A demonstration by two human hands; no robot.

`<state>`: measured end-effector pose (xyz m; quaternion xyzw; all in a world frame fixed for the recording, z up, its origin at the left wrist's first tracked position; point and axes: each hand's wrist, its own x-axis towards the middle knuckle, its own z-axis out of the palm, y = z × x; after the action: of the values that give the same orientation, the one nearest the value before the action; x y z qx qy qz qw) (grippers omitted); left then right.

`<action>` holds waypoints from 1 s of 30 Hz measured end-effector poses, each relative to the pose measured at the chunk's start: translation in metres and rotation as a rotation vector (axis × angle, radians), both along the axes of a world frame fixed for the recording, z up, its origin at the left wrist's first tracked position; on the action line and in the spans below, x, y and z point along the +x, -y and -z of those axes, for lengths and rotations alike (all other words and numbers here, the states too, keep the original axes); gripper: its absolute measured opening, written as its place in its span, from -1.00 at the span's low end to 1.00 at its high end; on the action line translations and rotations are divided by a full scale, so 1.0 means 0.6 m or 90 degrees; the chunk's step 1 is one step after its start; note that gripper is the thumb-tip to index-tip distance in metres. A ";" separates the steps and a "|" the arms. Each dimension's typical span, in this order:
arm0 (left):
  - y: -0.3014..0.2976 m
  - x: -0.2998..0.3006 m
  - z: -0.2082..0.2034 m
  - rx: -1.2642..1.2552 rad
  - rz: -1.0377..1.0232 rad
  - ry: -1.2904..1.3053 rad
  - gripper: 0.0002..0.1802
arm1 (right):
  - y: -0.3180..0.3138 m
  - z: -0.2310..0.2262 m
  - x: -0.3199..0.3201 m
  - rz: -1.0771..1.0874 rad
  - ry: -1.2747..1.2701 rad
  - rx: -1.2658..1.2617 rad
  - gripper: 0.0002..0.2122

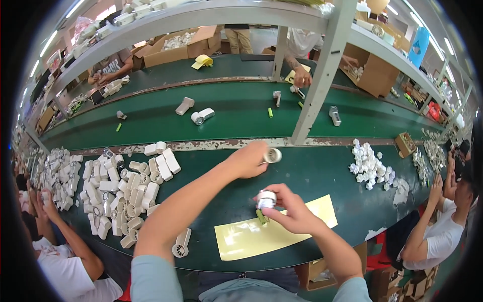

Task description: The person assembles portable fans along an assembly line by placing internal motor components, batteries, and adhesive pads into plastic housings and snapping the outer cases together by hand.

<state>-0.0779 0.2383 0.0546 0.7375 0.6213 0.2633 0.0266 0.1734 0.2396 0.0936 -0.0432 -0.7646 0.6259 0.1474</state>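
Observation:
My left hand (250, 160) is reached out over the green bench, its fingers closed on a white plastic fan housing. The round open end (273, 155) of that housing shows past the fingertips; the rest is hidden by the hand. Nearer to me, my right hand (293, 210) grips a round white fan motor part (266, 199) with a shiny band. A green battery cell (261, 217) hangs just below that part, close to the thumb. Under the right hand lies a sheet of yellow paper (276, 232). One loose white fan housing (181, 243) rests near the bench's front edge.
A heap of white housings (121, 194) covers the left of the bench. Small white parts (370, 163) are piled at the right. A grey post (322, 75) rises behind my hands beside a green conveyor belt (231, 118) carrying scattered parts. Co-workers sit on both sides and opposite.

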 end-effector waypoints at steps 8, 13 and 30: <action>0.253 0.137 0.008 -0.274 -0.056 1.161 -0.43 | 0.052 -0.099 0.006 -0.085 -0.131 -0.306 -0.57; 0.320 0.193 -0.009 -0.314 0.114 1.297 -0.30 | 0.073 -0.078 -0.026 -0.031 -0.156 -0.216 -0.53; 0.401 0.210 0.008 -0.465 -0.030 1.156 -0.62 | 0.056 0.043 -0.020 0.096 -0.079 -0.201 -0.58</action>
<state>0.0483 -0.0023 0.0501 0.1882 0.4229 0.5225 0.7160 0.1614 0.2058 0.0679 -0.0847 -0.6409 0.7268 0.2321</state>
